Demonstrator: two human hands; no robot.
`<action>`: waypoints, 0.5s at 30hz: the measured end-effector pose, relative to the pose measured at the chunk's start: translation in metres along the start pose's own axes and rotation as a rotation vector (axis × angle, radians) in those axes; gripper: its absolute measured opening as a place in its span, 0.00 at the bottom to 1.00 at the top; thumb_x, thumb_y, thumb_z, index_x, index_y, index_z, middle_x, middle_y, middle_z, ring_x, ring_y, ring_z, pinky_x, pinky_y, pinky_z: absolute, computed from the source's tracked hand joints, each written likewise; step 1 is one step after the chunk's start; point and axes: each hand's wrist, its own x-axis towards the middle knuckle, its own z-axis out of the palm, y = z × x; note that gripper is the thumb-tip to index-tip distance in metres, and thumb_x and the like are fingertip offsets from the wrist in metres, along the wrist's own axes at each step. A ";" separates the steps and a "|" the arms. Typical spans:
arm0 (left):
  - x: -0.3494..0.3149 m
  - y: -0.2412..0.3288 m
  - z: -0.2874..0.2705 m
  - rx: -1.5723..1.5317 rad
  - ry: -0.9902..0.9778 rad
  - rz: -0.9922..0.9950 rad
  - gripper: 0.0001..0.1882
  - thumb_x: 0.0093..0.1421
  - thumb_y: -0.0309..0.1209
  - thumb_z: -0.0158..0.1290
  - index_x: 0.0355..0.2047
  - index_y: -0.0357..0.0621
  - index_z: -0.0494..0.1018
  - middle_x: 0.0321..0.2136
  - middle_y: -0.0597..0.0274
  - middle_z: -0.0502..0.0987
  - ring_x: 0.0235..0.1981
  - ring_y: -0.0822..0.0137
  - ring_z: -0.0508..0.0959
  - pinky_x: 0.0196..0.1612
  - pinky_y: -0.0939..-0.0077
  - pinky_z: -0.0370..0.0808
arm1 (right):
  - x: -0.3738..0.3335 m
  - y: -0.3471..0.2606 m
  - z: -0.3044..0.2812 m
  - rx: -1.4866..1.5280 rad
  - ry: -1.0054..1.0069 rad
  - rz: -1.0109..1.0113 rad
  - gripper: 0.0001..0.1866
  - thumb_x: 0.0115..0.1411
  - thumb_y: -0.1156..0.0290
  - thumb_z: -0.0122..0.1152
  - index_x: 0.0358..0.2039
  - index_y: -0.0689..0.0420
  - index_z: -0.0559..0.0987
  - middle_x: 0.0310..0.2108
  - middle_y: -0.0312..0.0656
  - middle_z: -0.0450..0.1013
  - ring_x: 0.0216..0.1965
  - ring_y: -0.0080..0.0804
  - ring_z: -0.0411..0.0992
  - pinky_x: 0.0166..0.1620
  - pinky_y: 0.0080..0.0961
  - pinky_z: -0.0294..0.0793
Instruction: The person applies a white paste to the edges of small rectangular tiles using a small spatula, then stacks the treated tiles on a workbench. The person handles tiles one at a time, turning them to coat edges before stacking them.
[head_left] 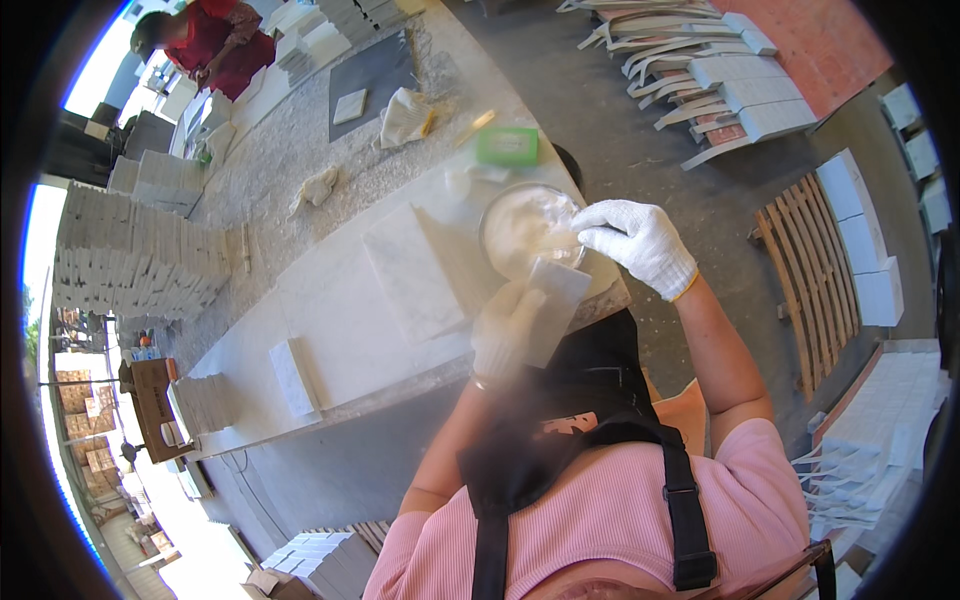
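In a white glove, my left hand (503, 335) grips a small pale stone tile (562, 305), tilted beside the bench edge. My right hand (640, 245), also gloved, is closed with its fingertips over a round bowl (484, 240). White paste (522, 225) fills much of that bowl. A small pale tool, perhaps a scraper, seems pinched in the right fingers, but haze blurs it. Left of the bowl lies a larger marble tile (405, 270) on the bench. A narrower tile (291, 378) sits farther left, near the front edge.
Beyond the bowl are a green box (508, 146), a loose glove (405, 118) and a crumpled rag (315, 190). Tall tile stacks (130, 250) line the bench's left. A co-worker in red (220, 45) stands far left. Wooden pallets (810, 280) with wrapped blocks occupy the right floor.
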 end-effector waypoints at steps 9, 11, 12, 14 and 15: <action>-0.001 0.004 -0.001 0.003 -0.010 -0.004 0.21 0.67 0.43 0.56 0.50 0.38 0.80 0.40 0.53 0.84 0.41 0.63 0.81 0.47 0.67 0.76 | -0.006 0.012 0.008 0.309 -0.095 0.345 0.10 0.63 0.74 0.67 0.44 0.62 0.85 0.40 0.38 0.83 0.39 0.20 0.78 0.42 0.21 0.77; -0.001 0.002 -0.001 -0.018 -0.009 0.011 0.21 0.67 0.43 0.56 0.50 0.38 0.80 0.39 0.53 0.84 0.41 0.63 0.81 0.47 0.67 0.76 | -0.006 0.011 0.004 0.196 -0.095 0.262 0.10 0.62 0.74 0.67 0.44 0.61 0.86 0.39 0.37 0.83 0.38 0.19 0.77 0.41 0.21 0.77; -0.001 0.000 -0.001 -0.034 -0.005 0.024 0.21 0.67 0.43 0.56 0.50 0.38 0.80 0.39 0.53 0.84 0.40 0.64 0.81 0.46 0.67 0.76 | -0.007 0.010 0.001 0.104 -0.093 0.249 0.10 0.62 0.74 0.67 0.44 0.60 0.86 0.38 0.36 0.83 0.37 0.19 0.77 0.41 0.21 0.77; 0.000 -0.006 0.000 -0.050 -0.002 0.034 0.21 0.67 0.43 0.56 0.50 0.38 0.80 0.39 0.54 0.84 0.40 0.64 0.81 0.46 0.67 0.76 | -0.006 0.008 -0.007 0.117 -0.094 0.252 0.09 0.63 0.73 0.67 0.43 0.59 0.86 0.37 0.35 0.83 0.36 0.18 0.77 0.40 0.21 0.76; 0.001 -0.010 0.001 -0.052 -0.002 0.030 0.21 0.67 0.43 0.56 0.50 0.38 0.80 0.39 0.54 0.84 0.40 0.64 0.81 0.46 0.67 0.76 | -0.005 0.008 -0.010 0.113 -0.086 0.198 0.09 0.63 0.73 0.67 0.43 0.59 0.86 0.36 0.35 0.83 0.36 0.18 0.76 0.39 0.21 0.76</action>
